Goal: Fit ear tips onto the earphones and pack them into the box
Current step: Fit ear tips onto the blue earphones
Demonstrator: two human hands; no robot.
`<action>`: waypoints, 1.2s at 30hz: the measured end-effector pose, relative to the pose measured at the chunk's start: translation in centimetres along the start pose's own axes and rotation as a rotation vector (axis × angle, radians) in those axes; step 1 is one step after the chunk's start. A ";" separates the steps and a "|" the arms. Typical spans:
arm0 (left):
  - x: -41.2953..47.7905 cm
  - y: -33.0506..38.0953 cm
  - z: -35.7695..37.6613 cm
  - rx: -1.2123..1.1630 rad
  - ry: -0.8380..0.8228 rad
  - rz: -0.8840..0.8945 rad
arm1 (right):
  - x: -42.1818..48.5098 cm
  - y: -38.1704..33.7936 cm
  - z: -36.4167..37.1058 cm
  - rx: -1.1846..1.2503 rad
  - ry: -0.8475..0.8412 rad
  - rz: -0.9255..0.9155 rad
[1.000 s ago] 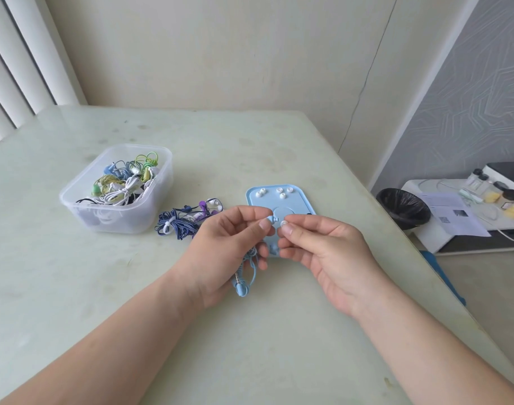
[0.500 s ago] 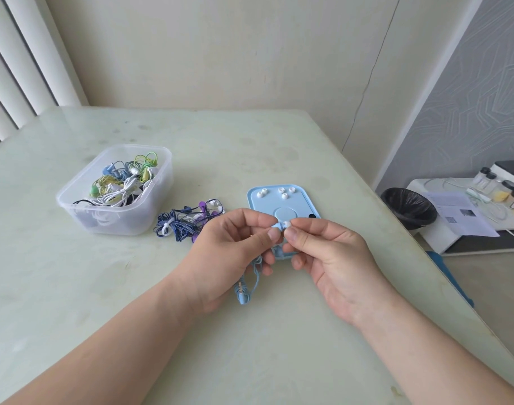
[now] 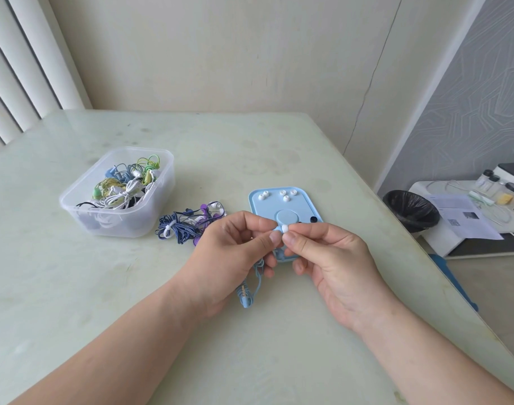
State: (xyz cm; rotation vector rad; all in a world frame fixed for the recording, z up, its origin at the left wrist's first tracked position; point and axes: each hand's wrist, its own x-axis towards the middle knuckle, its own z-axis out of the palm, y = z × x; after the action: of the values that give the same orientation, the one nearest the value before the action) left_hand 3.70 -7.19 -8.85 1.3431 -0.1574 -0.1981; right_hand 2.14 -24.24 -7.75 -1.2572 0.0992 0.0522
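Fitting step, judging by the grip. Desk (image 3: 249, 141): pale green, glossy, scuffed, carries everything. Clear plastic box (image 3: 165, 182), rounded corners, sits far left of the hands, half full of bundled earphones (image 3: 124, 191) in mixed colours, presumably the packing target. Blue tray (image 3: 305, 203), flat with a raised lip, lies just beyond the hands; lip likely there to stop the spare ear tips (image 3: 285, 195) rolling off. They're small, white, dome-shaped. Navy and purple bundle (image 3: 185, 223) lies loose between box and tray, probably queued.

Left hand (image 3: 229, 258) pinches a light-blue earbud (image 3: 277, 228), its cable (image 3: 257, 276) dangling under the palm down to the jack (image 3: 245, 298). Right hand (image 3: 331, 258) pinches a white ear tip (image 3: 285, 228) against the bud, thumb and forefinger tight. Two-handed pinch makes sense: soft silicone has to stretch over the nozzle. Can't tell if it's seated.
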 end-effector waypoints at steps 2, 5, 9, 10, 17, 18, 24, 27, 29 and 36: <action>0.1 -0.1 -0.1 0.000 -0.002 0.002 | 0.0 0.1 -0.1 -0.004 0.001 -0.014; 0.1 -0.1 -0.1 0.000 -0.006 0.006 | 0.0 0.2 -0.1 -0.022 0.005 -0.022; 0.0 0.0 0.0 -0.025 0.001 0.004 | 0.0 0.4 -0.2 -0.038 -0.011 -0.035; 0.0 0.1 0.0 -0.030 -0.005 0.005 | 0.0 0.4 -0.3 -0.038 -0.014 -0.037; -0.2 0.3 0.0 0.024 -0.079 0.031 | 0.0 0.5 -0.5 -0.105 -0.061 -0.054; -0.2 0.2 0.0 0.031 -0.083 0.031 | 0.0 0.5 -0.4 -0.124 -0.072 -0.060; -0.3 0.5 -0.1 -0.046 -0.014 -0.005 | -0.1 0.5 -0.3 -0.144 -0.062 -0.037; -0.2 0.9 -0.2 -0.219 0.000 -0.034 | -0.3 0.2 -0.3 -0.165 -0.085 -0.006; -0.2 1.4 -0.2 -0.315 -0.008 -0.037 | -0.4 0.2 -0.3 -0.213 -0.148 -0.006; -0.5 1.7 -0.3 -0.343 -0.026 -0.093 | -0.5 -0.1 -0.4 -0.180 -0.144 -0.016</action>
State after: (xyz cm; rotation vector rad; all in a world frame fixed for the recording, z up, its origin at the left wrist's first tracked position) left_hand 3.37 -6.45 -7.26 1.0074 -0.0786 -0.3066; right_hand 1.64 -24.67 -7.79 -1.4295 -0.0417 0.1399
